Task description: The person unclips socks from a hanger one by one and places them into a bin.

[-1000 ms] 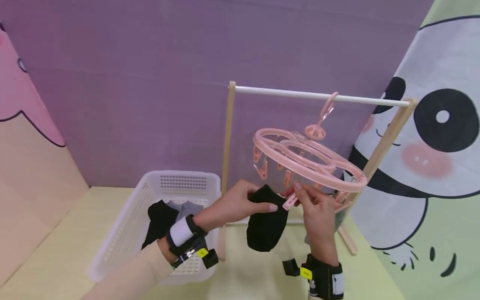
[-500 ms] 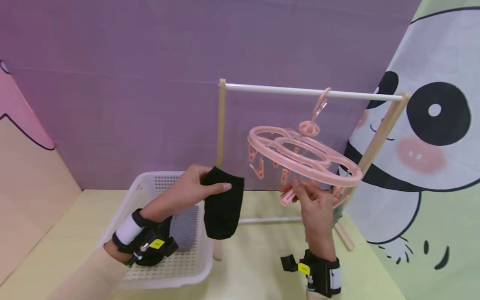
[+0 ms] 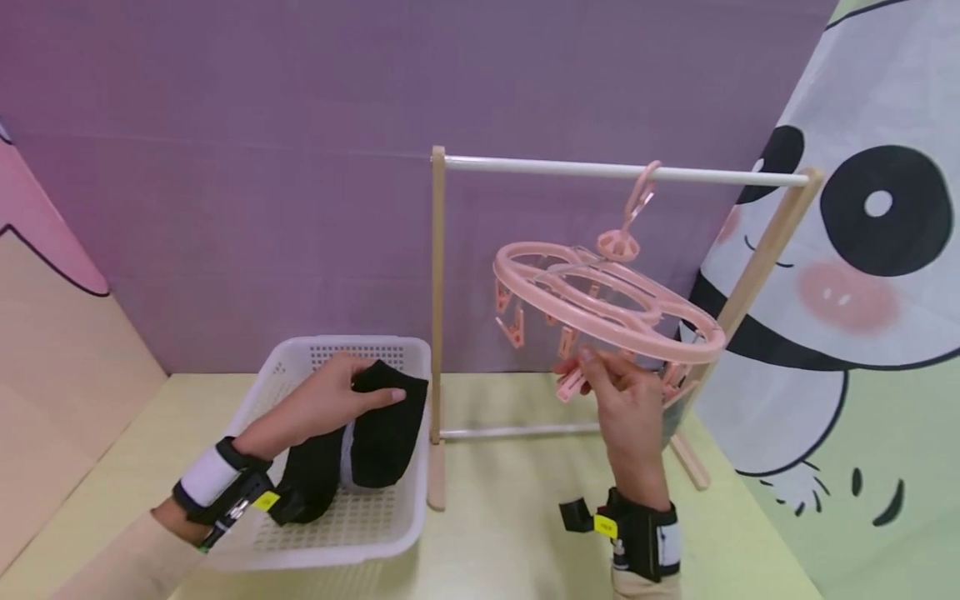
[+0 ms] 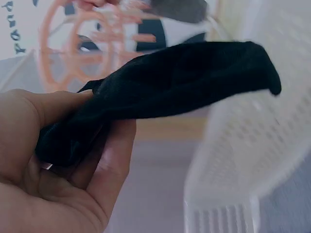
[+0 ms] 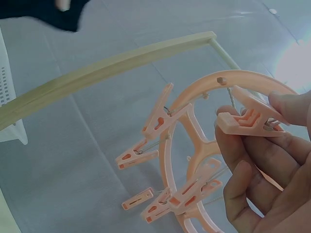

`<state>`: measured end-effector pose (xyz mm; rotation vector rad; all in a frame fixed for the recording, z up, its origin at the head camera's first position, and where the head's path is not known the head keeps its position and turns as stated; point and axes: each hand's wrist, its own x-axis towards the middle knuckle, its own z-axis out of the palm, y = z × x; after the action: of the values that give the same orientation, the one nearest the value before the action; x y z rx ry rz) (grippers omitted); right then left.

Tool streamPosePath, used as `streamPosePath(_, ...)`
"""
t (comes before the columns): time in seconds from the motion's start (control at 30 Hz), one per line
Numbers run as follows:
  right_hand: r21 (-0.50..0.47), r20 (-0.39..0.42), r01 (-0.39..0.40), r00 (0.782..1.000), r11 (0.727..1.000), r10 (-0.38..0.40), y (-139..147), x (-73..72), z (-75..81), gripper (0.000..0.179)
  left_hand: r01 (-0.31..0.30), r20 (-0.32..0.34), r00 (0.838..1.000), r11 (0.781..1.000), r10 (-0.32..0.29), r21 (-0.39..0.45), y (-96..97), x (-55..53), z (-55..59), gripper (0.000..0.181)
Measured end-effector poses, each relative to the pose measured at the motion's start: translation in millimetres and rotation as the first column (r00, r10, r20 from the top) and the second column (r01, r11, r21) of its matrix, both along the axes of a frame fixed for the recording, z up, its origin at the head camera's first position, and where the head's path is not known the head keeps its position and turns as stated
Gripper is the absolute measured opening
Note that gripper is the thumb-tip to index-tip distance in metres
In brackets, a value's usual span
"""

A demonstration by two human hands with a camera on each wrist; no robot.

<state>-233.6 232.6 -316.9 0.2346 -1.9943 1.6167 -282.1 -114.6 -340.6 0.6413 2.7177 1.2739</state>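
Thumb and fingers of my left hand [image 3: 330,400] pinch a black sock [image 3: 390,429] near its top edge, and it hangs over the right side of the white basket [image 3: 375,551]. The left wrist view shows the sock [image 4: 189,80] between thumb and fingers. My right hand [image 3: 626,396] pinches a pink clothespin [image 5: 250,116] below the front rim of the round pink hanger [image 3: 611,332]. In the right wrist view the clothespin's jaws stand apart with nothing between them. Another black sock [image 3: 311,479] lies in the basket, with a strip of grey cloth [image 3: 347,454] beside it.
The hanger hooks over the white bar [image 3: 540,166] of a wooden-legged rack. Several other clothespins [image 3: 514,327] dangle from its ring. A grey cloth [image 3: 673,417] hangs at its right side, partly behind my right hand. The rack's left post [image 3: 438,292] stands beside the basket.
My left hand has carried the black sock leftward and down, away from the clothespin and over the basket. My right hand keeps its grip on the clothespin in about the same place.
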Motion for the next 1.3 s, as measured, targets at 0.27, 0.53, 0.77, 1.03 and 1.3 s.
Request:
streamPosePath(0.27, -0.031, -0.005, -0.018, 1.0, 0.999, 0.018, -8.0, 0.1, -3.1, 0.034, -0.029, 0.018, 0.999, 0.996, 0.031, -0.087, -11.7, -8.4, -34.8, 0.036)
streamPosePath(0.53, -0.012, -0.034, -0.006, 0.999, 1.0, 0.006, -8.2, -3.5, -2.6, 0.032, -0.012, 0.169, 0.985, 0.995, 0.028, -0.095, -18.1, -11.9, -59.7, 0.042)
streamPosePath(0.77, -0.037, -0.029, -0.025, 0.999, 0.999, 0.024, -11.5, -3.0, -2.4, 0.032, 0.0, 0.183, 0.983, 0.983, 0.034, -0.182, -23.9, -29.5, -70.8, 0.048)
streamPosePath(1.03, -0.048, -0.024, -0.042, 0.999, 0.998, 0.041, -15.1, -2.4, -3.5, 0.03, 0.028, 0.105, 0.994, 0.976, -0.005, -0.218, -30.0, -40.4, -73.5, 0.023)
streamPosePath(1.3, -0.051, -0.034, -0.099, 0.995, 0.994, 0.098, -20.7, -3.4, -3.3, 0.029, 0.093, -0.032, 0.993, 0.932, -0.111, -0.35, -41.0, -54.6, -84.3, 0.018)
